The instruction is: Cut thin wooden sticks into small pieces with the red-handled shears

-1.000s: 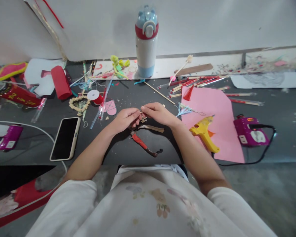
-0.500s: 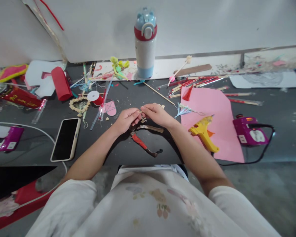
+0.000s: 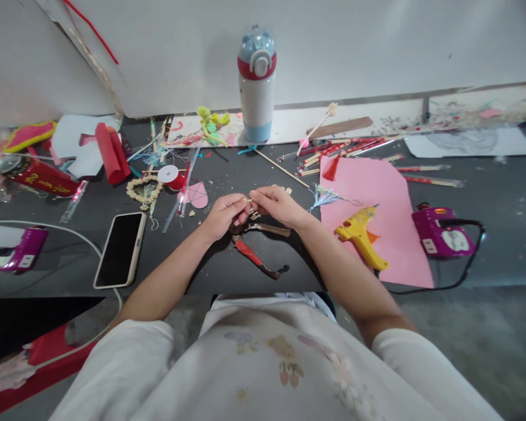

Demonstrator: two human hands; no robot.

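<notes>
My left hand (image 3: pixel 223 216) and my right hand (image 3: pixel 277 206) meet over the middle of the dark table. Their fingertips pinch a short, pale piece of wooden stick (image 3: pixel 249 200) between them; most of it is hidden by the fingers. Just below the hands lies a pair of hand cutters with one orange handle (image 3: pixel 249 252) and one worn, bare handle (image 3: pixel 272 230); its head is partly covered by my left hand. Small cut stick pieces (image 3: pixel 254 214) lie under my fingers, and a few more (image 3: pixel 288 190) lie behind my right hand.
A bottle (image 3: pixel 258 93) stands at the back. On the right, a yellow glue gun (image 3: pixel 363 237) rests on pink paper (image 3: pixel 398 204), beside a purple power strip (image 3: pixel 442 233). A phone (image 3: pixel 120 251), a red thread spool (image 3: pixel 172 177), a heart-shaped beige ring (image 3: pixel 132 192) and a red can (image 3: pixel 41 177) lie left.
The view has shifted slightly. Both hands stay together with the small stick piece between their fingertips, and their grip looks almost the same.
</notes>
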